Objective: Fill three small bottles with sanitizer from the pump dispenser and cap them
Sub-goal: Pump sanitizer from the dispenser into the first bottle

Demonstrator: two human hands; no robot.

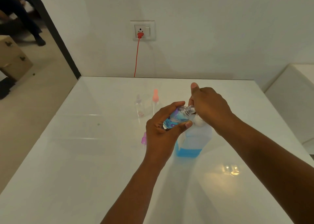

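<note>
My left hand (163,130) grips a small clear bottle (176,117) with a purple flower print and blue liquid inside, tilted with its neck toward the pump nozzle. My right hand (208,106) rests over the white pump head (198,120) of the large dispenser (195,142), fingers curled round it, thumb raised. The dispenser holds a low layer of blue sanitizer. Behind stand a clear bottle with a pale purple cap (139,107) and one with a pink cap (155,101). A loose purple cap (144,138) lies beside my left wrist.
The white glossy table (85,155) ends at a wall with a socket (142,30) and a red cable (136,57) hanging down behind the far edge. A white cabinet (292,96) stands to the right, floor and cardboard boxes (11,58) to the left.
</note>
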